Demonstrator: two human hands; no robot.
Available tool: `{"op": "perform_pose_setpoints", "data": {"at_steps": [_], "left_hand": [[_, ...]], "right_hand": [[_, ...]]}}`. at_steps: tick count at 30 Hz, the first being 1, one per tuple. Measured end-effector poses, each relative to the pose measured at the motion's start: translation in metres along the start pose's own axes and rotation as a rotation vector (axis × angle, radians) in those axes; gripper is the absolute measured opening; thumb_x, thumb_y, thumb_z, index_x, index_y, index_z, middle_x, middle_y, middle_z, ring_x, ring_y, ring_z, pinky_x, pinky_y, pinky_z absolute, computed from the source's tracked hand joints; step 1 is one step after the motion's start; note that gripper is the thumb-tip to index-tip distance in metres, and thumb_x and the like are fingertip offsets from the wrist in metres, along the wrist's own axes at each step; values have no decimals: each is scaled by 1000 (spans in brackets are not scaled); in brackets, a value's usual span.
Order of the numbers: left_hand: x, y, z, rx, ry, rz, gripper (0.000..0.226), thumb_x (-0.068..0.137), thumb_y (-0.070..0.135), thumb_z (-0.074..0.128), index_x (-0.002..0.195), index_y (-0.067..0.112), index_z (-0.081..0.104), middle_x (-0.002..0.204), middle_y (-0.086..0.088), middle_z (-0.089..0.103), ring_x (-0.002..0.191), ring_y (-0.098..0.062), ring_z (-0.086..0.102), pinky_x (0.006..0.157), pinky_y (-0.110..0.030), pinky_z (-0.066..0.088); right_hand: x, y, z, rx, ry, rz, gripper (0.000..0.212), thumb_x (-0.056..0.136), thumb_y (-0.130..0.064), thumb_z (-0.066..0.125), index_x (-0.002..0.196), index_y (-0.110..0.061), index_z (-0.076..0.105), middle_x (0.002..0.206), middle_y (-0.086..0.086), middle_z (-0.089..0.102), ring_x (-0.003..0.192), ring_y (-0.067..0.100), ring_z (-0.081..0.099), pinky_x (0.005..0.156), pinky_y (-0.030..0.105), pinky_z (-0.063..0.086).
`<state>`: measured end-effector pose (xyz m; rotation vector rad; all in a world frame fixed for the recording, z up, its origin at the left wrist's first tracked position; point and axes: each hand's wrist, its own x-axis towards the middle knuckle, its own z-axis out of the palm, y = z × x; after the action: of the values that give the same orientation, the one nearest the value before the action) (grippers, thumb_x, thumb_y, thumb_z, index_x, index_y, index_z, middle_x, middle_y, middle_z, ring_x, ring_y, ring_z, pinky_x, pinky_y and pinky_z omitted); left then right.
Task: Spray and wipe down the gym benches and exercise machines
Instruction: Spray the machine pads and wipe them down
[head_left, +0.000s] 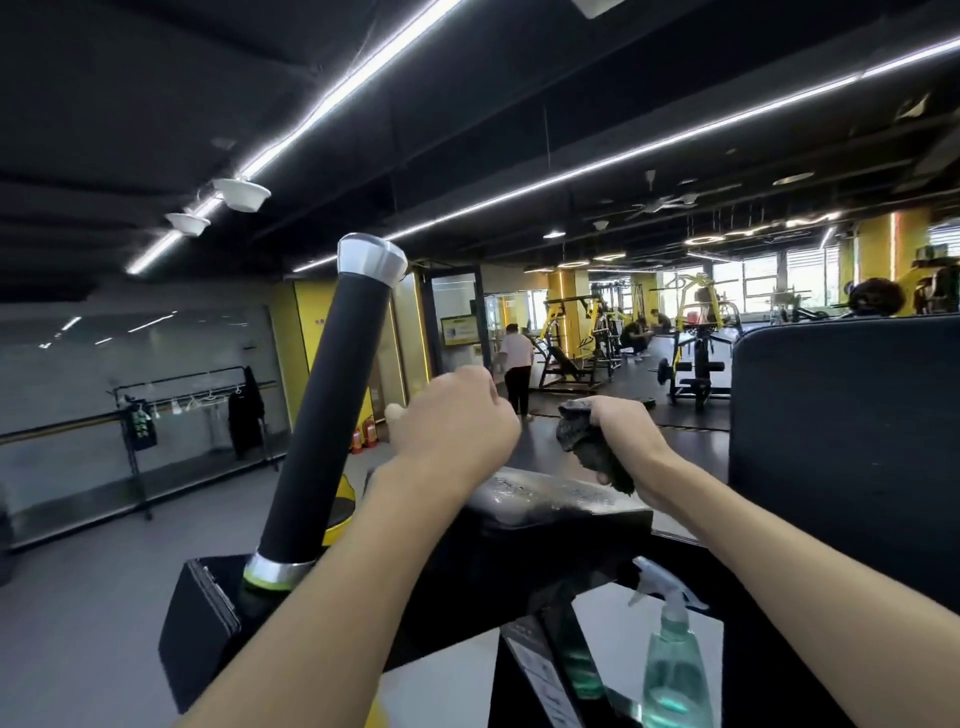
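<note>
I stand at a black exercise machine. Its black foam handle (332, 405) with silver end caps rises tilted at centre left. My left hand (457, 415) is curled into a fist just right of the handle, above a small black pad (550, 496) whose top glistens wet; nothing shows in the fist. My right hand (618, 436) grips a crumpled dark cloth (587, 441) over the pad's right end. A clear spray bottle (670, 654) with greenish liquid stands low at the right, below my right forearm, held by neither hand.
A large black upholstered pad (841, 441) fills the right side. Yellow and black weight machines (696, 353) stand further back, with a person in a white top (517, 369) walking and others crouched beyond. A clothes rack (192, 410) stands by the left wall.
</note>
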<state>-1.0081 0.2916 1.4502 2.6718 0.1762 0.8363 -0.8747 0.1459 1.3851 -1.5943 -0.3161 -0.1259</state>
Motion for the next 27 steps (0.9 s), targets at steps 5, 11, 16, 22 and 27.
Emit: {"op": "perform_pose_setpoints", "data": {"at_steps": [5, 11, 16, 22, 27], "left_hand": [[1, -7, 8, 160, -147, -165, 24, 101, 31, 38, 115, 22, 55, 107, -2, 60, 96, -24, 51, 98, -51, 33], [3, -12, 17, 200, -177, -234, 32, 101, 39, 31, 112, 21, 56, 110, -5, 62, 100, -28, 54, 101, -52, 42], [2, -13, 19, 211, -136, -247, 35, 102, 43, 30, 107, 21, 57, 101, -3, 57, 91, -26, 48, 100, -51, 43], [4, -15, 24, 205, -116, -234, 34, 100, 43, 30, 97, 22, 58, 91, 0, 59, 90, -27, 54, 96, -52, 47], [5, -17, 24, 208, -99, -221, 34, 99, 40, 30, 89, 19, 55, 83, 3, 54, 87, -27, 54, 95, -51, 47]], "right_hand": [[28, 12, -1, -287, -119, 39, 29, 95, -32, 58, 86, -5, 64, 70, 12, 57, 48, 20, 41, 42, 24, 31], [72, 27, -7, -569, -208, -84, 34, 87, -19, 68, 114, -14, 48, 100, 10, 62, 66, 17, 58, 54, 28, 46], [95, 51, 2, -781, -446, -221, 16, 87, -18, 71, 103, -21, 74, 103, -3, 73, 91, 13, 67, 83, 23, 51], [115, 70, 17, -908, -458, -251, 19, 95, -14, 60, 104, -17, 76, 105, 0, 74, 100, 16, 63, 86, 21, 43], [103, 53, -5, -937, -617, -260, 20, 93, -12, 59, 99, -21, 75, 93, 0, 74, 73, 16, 65, 60, 24, 52]]}}
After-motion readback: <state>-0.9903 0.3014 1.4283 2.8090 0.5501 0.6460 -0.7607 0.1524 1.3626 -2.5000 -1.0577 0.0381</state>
